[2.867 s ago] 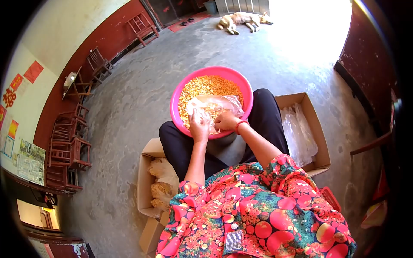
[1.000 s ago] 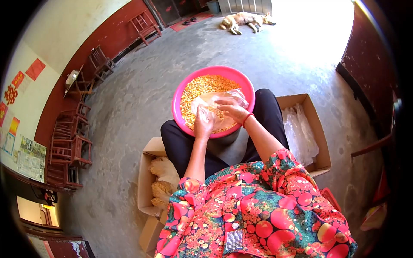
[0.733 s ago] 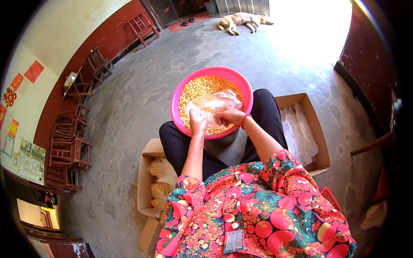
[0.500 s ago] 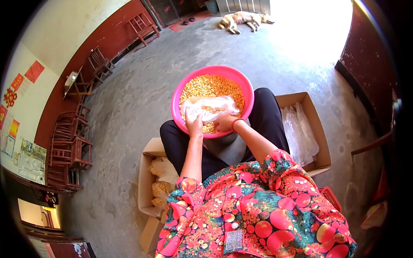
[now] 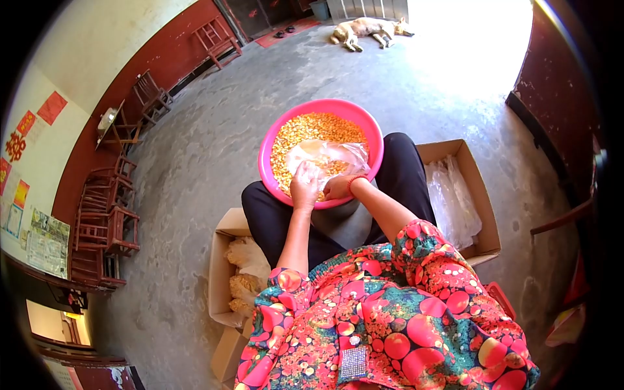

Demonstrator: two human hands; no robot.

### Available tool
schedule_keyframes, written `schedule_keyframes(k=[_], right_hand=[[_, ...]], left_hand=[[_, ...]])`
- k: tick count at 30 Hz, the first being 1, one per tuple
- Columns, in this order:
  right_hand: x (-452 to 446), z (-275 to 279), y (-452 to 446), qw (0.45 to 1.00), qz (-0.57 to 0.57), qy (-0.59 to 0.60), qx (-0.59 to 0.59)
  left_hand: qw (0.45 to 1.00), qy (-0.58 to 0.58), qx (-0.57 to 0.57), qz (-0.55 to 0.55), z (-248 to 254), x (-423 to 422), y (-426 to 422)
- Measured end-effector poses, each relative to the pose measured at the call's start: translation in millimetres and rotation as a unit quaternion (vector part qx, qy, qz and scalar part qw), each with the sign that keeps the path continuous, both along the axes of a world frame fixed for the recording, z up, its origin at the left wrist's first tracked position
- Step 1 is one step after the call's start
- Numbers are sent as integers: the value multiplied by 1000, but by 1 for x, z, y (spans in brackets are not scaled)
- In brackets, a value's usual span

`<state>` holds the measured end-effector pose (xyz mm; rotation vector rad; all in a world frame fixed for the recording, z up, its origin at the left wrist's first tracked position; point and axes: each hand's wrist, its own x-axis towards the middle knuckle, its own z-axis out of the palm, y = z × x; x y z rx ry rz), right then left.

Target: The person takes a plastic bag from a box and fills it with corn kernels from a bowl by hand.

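A pink basin (image 5: 266,160) full of yellow corn kernels (image 5: 316,123) stands in front of me, between my knees. Over the kernels lies a clear plastic bag (image 5: 351,156), with some kernels showing through or inside it. My left hand (image 5: 304,184) is closed on the near left part of the bag. On the bag's near right side, my right hand (image 5: 337,187), with a red bracelet at the wrist, is also closed on the plastic. Its fingertips are partly hidden by the bag.
By my right leg is a cardboard box (image 5: 486,214) of clear plastic bags (image 5: 450,201). Another cardboard box (image 5: 220,273) at my left holds filled bags (image 5: 246,286). A dog (image 5: 369,31) lies on the concrete floor ahead. Wooden chairs (image 5: 107,231) line the left wall.
My left hand has moved slightly right, closer to my right hand. The bag has shifted right and spread more open over the kernels. My right hand has barely moved.
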<state>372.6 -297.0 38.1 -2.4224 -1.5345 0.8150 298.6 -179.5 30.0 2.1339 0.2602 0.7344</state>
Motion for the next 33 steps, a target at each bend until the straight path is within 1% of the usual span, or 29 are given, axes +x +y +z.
schedule_keyframes(k=[1, 3, 5, 6, 7, 9, 10, 11, 12, 13, 14, 16, 17, 19, 20, 22, 23, 25, 29, 31, 32, 33], right_hand=[[0, 2, 0, 1000, 0, 12, 0], [3, 4, -1, 999, -12, 43, 13], [10, -1, -1, 996, -35, 79, 34], [10, 5, -2, 990, -59, 116, 56], [9, 11, -5, 990, -60, 115, 56], [7, 23, -13, 953, -190, 203, 121], [11, 15, -13, 953, -190, 203, 121], [18, 0, -12, 887, -235, 348, 192], [23, -8, -13, 793, -271, 482, 257], [18, 16, -24, 742, -262, 580, 212], [17, 19, -26, 742, -262, 580, 212], [16, 21, -27, 683, -294, 612, 270], [17, 17, -27, 682, -295, 611, 271], [22, 3, -22, 608, -343, 638, 325], [26, -3, -20, 609, -343, 638, 325], [29, -7, -17, 561, -362, 658, 349], [30, -10, -17, 561, -362, 657, 349], [27, -6, -18, 538, -418, 608, 407], [29, -14, -16, 534, -418, 598, 428], [37, -30, -12, 550, -376, 586, 462], [40, -37, -10, 550, -376, 585, 462], [39, -38, -8, 588, -370, 539, 477]], left_hand=[[1000, 0, 0, -1, -4, 2, 1], [994, -25, -104, 17, -10, 4, 2], [995, -15, -102, 17, -12, 4, 4], [995, -4, -100, 17, -12, 4, 5], [995, -4, -100, 16, -12, 5, 5], [996, 3, -84, 15, -11, 5, 5], [996, 3, -84, 15, -10, 5, 5], [997, 15, -68, 19, -9, 4, 5], [998, 27, -51, 24, -7, 3, 4], [998, 27, -52, 24, -4, 2, 2], [998, 30, -36, 33, -2, 1, 0], [998, 34, -20, 40, 4, -1, -5], [998, 45, 0, 41, 7, -3, -7], [997, 54, 20, 41, 9, -3, -9], [997, 63, 19, 40, 9, -3, -9], [996, 72, 17, 40, 11, -4, -10], [995, 84, 23, 41, 12, -4, -10], [994, 95, 29, 43, 17, -6, -13], [994, 99, 36, 40, 18, -7, -13], [993, 100, 40, 42, 15, -6, -11], [994, 96, 39, 42, 14, -6, -11], [994, 93, 39, 41, 15, -6, -12]])
